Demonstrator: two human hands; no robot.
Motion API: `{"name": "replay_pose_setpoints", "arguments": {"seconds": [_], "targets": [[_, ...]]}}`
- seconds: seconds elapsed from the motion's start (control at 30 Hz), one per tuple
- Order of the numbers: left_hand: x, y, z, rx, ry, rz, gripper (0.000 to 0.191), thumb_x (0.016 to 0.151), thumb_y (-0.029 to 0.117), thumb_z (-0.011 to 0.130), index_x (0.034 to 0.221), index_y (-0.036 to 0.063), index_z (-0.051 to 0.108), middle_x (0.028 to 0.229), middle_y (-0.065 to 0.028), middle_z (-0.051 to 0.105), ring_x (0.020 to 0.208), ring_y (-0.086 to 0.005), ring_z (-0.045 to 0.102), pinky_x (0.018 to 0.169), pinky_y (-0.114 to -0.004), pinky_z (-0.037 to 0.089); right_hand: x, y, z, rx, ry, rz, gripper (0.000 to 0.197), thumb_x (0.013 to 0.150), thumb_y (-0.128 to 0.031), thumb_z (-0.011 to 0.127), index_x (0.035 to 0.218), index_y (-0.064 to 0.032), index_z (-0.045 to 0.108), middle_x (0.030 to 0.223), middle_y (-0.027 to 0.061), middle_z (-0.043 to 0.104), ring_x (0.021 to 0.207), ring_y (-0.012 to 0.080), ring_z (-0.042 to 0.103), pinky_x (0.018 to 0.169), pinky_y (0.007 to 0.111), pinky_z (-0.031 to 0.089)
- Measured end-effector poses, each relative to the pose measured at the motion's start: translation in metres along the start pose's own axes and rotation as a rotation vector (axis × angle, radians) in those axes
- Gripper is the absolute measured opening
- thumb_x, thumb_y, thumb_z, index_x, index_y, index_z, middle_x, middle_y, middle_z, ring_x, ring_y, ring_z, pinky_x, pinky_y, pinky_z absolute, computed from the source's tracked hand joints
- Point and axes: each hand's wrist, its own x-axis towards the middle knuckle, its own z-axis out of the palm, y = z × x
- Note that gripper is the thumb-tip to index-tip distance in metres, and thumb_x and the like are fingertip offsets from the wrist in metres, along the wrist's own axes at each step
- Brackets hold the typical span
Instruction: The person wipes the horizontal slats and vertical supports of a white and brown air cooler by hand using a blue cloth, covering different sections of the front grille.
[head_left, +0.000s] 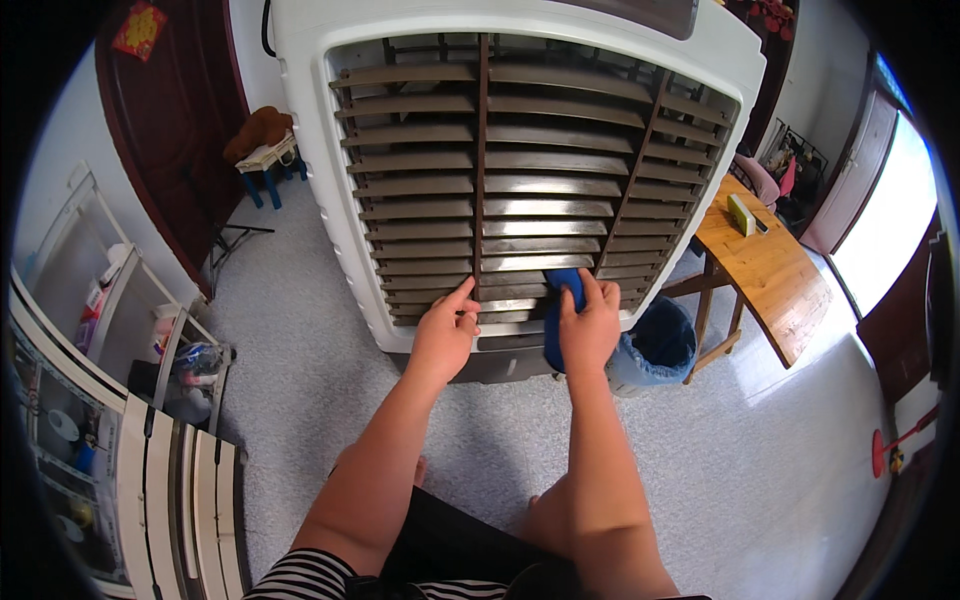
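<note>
A large white air cooler (352, 330) with brown louvre slats (555, 161) stands before me. My right hand (590, 319) grips a blue cloth (553, 337) against the lower slats, right of the middle; part of the cloth hangs down over the cooler's lower edge. My left hand (448, 330) is at the lower slats, left of the middle, its index finger extended to the upright divider (478, 187). It holds nothing that I can see, and its fingers are apart.
A bin with a blue liner (660, 345) stands right of the cooler, beside a wooden table (772, 277) bearing a yellow-green and white block (741, 215). At the left are a white shelf rack (112, 292), a small stool (262, 157) and a black stand (225, 244).
</note>
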Motion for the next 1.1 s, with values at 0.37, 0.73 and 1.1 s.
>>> {"name": "replay_pose_setpoints", "arguments": {"seconds": [0.37, 0.73, 1.1], "targets": [[0.003, -0.012, -0.002, -0.015, 0.015, 0.077, 0.048, 0.103, 0.004, 0.056, 0.151, 0.0085, 0.055, 0.112, -0.0114, 0.071, 0.082, -0.0169, 0.070, 0.080, -0.030, 0.057, -0.021, -0.038, 0.013, 0.085, -0.269, -0.180, 0.037, 0.089, -0.024, 0.078, 0.124, -0.0152, 0.073, 0.106, 0.0134, 0.065, 0.085, 0.0362, 0.070, 0.073, 0.045, 0.058], [0.011, -0.001, -0.061, 0.332, 0.748, 0.367, 0.039, 0.094, 0.006, 0.061, 0.133, 0.0058, 0.061, 0.125, -0.0179, 0.062, 0.114, -0.0346, 0.063, 0.098, -0.040, 0.050, -0.011, -0.027, 0.000, 0.225, -0.226, -0.032, 0.032, 0.086, -0.023, 0.081, 0.116, -0.0136, 0.076, 0.099, 0.0103, 0.065, 0.088, 0.0313, 0.068, 0.079, 0.041, 0.055], [0.036, -0.012, -0.104, -0.043, 0.438, 0.126, 0.099, 0.092, 0.037, 0.078, 0.163, 0.0090, 0.015, 0.155, -0.0218, 0.039, 0.143, -0.0368, 0.042, 0.116, -0.048, 0.039, -0.024, -0.046, 0.005, 0.260, -0.422, -0.059, 0.034, 0.088, -0.025, 0.080, 0.120, -0.0146, 0.076, 0.099, 0.0104, 0.065, 0.088, 0.0322, 0.068, 0.080, 0.042, 0.056]]}}
